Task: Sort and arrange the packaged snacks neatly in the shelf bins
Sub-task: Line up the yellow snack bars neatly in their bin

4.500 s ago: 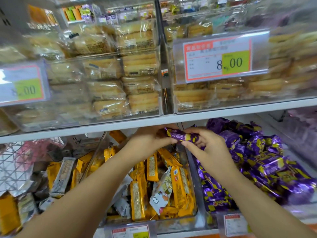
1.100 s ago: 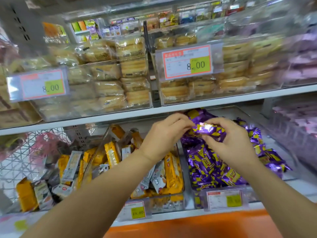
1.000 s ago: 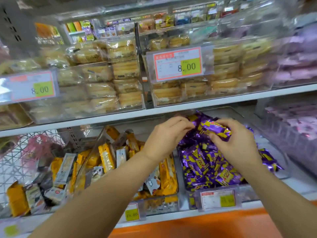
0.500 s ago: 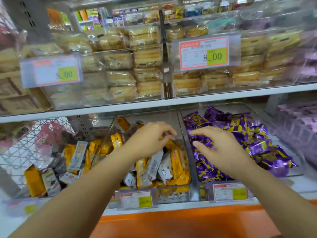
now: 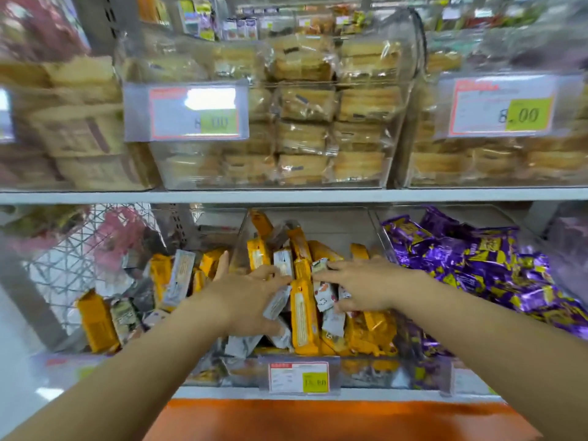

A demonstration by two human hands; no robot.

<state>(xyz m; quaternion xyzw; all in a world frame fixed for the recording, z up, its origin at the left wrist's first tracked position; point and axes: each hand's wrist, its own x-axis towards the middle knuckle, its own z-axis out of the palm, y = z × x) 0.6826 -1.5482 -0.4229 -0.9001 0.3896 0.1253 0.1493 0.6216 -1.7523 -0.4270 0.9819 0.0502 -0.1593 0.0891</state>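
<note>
Two hands in the middle bin (image 5: 337, 226): left hand (image 5: 245, 302) and right hand (image 5: 366, 288) lie fingers spread flat on the orange and white packets (image 5: 304, 316), clamping nothing, with purple packets (image 5: 477, 259) just right of the right hand, one price tag (image 5: 299, 377) below both, and packet counts unreadable from overlap and blur.

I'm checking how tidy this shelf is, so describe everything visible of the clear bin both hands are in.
The middle bin is clear plastic, on the lower shelf, left of the purple packs. It holds a jumble of orange packs and white packs, some upright, some tilted. A price tag hangs on its front. The left hand and right hand, both outstretched, touch the packs.
</note>
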